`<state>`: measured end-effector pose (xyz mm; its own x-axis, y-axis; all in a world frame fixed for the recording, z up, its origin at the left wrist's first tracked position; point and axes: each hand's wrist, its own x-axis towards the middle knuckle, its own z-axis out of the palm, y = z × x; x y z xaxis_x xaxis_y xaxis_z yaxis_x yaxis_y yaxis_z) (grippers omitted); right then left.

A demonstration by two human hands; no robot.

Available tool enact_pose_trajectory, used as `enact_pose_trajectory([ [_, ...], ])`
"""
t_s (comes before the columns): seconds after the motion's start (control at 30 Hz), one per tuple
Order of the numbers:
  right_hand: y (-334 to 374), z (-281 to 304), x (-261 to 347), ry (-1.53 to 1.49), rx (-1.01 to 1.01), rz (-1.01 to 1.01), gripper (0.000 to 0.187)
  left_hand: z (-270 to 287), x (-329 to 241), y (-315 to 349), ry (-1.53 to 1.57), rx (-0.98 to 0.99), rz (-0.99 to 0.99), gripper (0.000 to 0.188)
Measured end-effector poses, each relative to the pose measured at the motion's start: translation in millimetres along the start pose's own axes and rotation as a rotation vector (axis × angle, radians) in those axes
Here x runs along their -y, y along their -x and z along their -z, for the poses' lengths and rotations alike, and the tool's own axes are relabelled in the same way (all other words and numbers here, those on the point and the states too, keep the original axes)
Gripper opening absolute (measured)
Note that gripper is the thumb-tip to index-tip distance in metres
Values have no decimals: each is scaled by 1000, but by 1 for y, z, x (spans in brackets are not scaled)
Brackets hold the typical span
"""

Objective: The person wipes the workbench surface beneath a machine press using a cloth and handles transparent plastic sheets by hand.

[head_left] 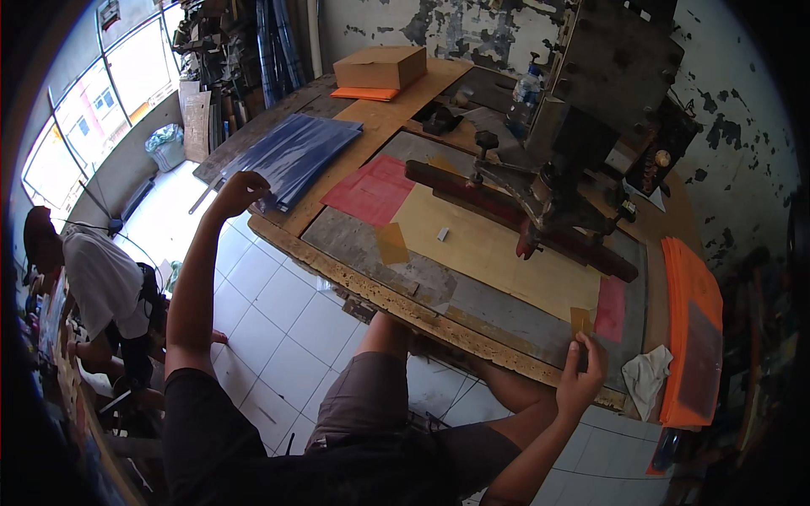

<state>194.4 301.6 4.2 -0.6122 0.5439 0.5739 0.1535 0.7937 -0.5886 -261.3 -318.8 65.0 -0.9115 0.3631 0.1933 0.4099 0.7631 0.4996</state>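
Note:
My left hand [240,194] is raised at the near corner of a stack of clear blue plastic sheets [299,152]. Its fingers are bent together at the stack's edge; whether a sheet's corner is between them I cannot make out. At the table's near right, my right hand [580,371] pinches the lower end of a brown tape tab [580,321]. That tab lies by the corner of a yellowish board [498,250] on the grey press bed [337,239]. A second brown tab [391,244] marks the board's left side. On the board rests a small pale piece [443,234].
Above the board hangs a heavy press arm [540,181] with a long dark red bar. Orange plastic packs [692,337] and a white rag [647,382] lie at right. A cardboard box [380,67] and water bottle [525,97] stand behind. Another person [110,278] is at far left.

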Motion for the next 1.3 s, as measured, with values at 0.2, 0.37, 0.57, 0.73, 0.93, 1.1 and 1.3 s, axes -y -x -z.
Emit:
enact_pose_trajectory([
  [0.2, 2, 7, 1, 31, -20, -6, 21, -10, 26, -34, -226, -48, 98, 27],
  [0.37, 0, -4, -5, -29, -3, 23, 20, 80, 92, -106, 85, 147, -13, 33],
  [0.57, 1, 2, -3, -13, 5, 1, 23, 118, -14, -129, 41, -920, -124, 29],
  [0.73, -1, 0, -2, -5, -3, 46, 22, 99, -75, -94, -43, -506, -271, 28],
  [0.93, 6, 7, 8, -96, -53, 113, 19, -35, -204, 17, 112, -359, -450, 27],
  [1.1, 72, -6, 85, -834, 367, -141, 35, -153, -273, 139, 385, -223, -669, 25],
  [1.3, 115, -49, 95, -1126, 570, -322, 56, -233, -316, 227, 344, 41, -964, 30],
])
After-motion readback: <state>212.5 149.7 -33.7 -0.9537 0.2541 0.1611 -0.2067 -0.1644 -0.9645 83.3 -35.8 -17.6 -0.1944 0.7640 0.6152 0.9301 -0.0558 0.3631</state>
